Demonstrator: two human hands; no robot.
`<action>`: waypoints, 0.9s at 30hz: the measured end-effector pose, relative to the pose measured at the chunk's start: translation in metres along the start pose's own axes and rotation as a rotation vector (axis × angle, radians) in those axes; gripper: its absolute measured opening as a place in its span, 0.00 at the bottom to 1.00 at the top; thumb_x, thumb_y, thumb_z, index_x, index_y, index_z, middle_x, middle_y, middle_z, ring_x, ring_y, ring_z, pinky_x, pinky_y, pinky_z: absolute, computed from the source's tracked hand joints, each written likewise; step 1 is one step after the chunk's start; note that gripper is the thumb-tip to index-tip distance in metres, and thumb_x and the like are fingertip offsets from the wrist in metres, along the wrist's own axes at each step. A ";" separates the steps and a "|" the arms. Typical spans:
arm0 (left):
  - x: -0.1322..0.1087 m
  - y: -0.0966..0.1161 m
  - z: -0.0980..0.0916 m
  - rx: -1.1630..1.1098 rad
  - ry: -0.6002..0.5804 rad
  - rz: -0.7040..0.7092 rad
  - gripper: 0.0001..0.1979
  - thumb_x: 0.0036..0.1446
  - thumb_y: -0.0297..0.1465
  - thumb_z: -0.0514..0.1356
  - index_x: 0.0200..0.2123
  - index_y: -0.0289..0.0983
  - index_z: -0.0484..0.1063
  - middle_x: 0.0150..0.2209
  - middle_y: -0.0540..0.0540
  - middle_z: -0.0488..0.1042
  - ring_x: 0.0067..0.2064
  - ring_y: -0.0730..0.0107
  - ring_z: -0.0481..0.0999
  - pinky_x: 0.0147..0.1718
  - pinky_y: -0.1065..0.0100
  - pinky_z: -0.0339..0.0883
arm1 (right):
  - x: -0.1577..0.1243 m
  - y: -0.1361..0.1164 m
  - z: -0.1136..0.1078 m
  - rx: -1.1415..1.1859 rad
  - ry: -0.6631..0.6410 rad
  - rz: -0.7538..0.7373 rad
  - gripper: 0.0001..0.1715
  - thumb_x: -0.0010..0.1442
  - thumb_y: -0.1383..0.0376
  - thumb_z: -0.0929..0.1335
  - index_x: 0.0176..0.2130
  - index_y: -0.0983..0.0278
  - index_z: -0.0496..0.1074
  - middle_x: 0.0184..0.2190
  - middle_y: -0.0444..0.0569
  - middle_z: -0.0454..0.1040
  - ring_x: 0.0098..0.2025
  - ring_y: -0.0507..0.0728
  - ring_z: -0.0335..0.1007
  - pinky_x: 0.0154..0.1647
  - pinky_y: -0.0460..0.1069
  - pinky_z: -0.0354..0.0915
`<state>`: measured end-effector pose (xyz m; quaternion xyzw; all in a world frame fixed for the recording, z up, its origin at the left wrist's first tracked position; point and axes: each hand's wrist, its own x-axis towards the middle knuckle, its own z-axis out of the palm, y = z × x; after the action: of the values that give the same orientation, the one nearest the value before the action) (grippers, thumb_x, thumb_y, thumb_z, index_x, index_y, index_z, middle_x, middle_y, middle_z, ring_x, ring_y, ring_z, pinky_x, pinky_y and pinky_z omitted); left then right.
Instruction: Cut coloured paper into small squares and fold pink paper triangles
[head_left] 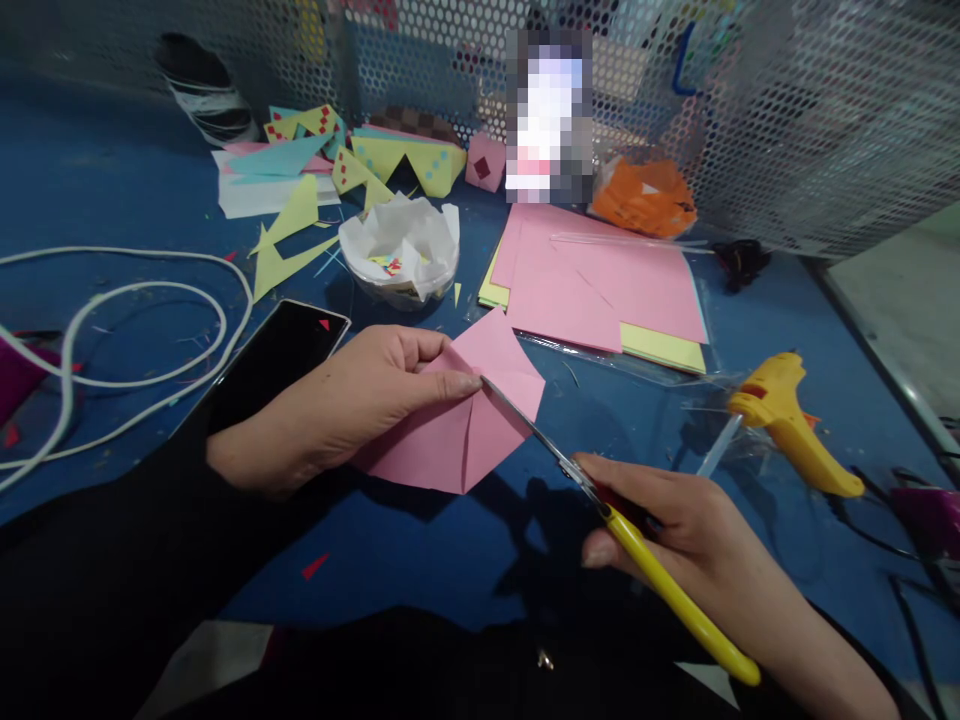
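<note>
Between its thumb and fingers my left hand point(360, 400) pinches a sheet of pink paper point(495, 350), which has crease lines and is held above the blue table. My right hand point(697, 530) is wrapped round the yellow-handled scissors point(667, 585). Their metal blades lie across the paper, with the tips close to my left thumb. Part of the paper is hidden behind my left hand, and some of the scissor handle is hidden by my right fingers.
Behind the hands lie a stack of coloured paper point(592, 280) and a bowl lined with white paper point(401, 250). A yellow glue gun point(799, 425) is at the right. On the left are a phone point(277, 350) and a white cable point(251, 290). Yellow paper cutouts point(409, 160) stand near the mesh point(450, 40).
</note>
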<state>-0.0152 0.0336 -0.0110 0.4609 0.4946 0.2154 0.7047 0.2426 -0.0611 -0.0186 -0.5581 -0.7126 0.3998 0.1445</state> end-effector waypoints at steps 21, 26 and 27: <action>0.005 -0.002 -0.003 0.085 0.165 0.081 0.08 0.57 0.36 0.64 0.30 0.38 0.76 0.22 0.51 0.74 0.19 0.77 0.67 0.16 0.77 0.56 | -0.007 0.007 -0.011 -0.015 -0.017 0.014 0.21 0.59 0.52 0.73 0.50 0.58 0.77 0.35 0.45 0.79 0.30 0.55 0.73 0.29 0.46 0.69; 0.004 0.002 -0.003 0.077 0.207 0.094 0.08 0.58 0.36 0.63 0.30 0.37 0.76 0.22 0.50 0.74 0.18 0.77 0.66 0.15 0.76 0.54 | -0.027 0.012 -0.029 -0.122 0.087 0.052 0.30 0.58 0.52 0.73 0.57 0.58 0.75 0.38 0.49 0.83 0.34 0.59 0.79 0.33 0.49 0.74; 0.004 0.002 -0.003 0.082 0.206 0.099 0.09 0.58 0.36 0.63 0.30 0.37 0.76 0.22 0.50 0.74 0.18 0.77 0.66 0.15 0.76 0.53 | -0.027 0.012 -0.033 -0.112 0.130 0.065 0.30 0.57 0.51 0.73 0.56 0.59 0.76 0.39 0.50 0.83 0.35 0.60 0.80 0.33 0.50 0.75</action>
<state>-0.0155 0.0387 -0.0115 0.4886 0.5494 0.2760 0.6191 0.2809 -0.0719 0.0004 -0.6128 -0.7046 0.3266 0.1462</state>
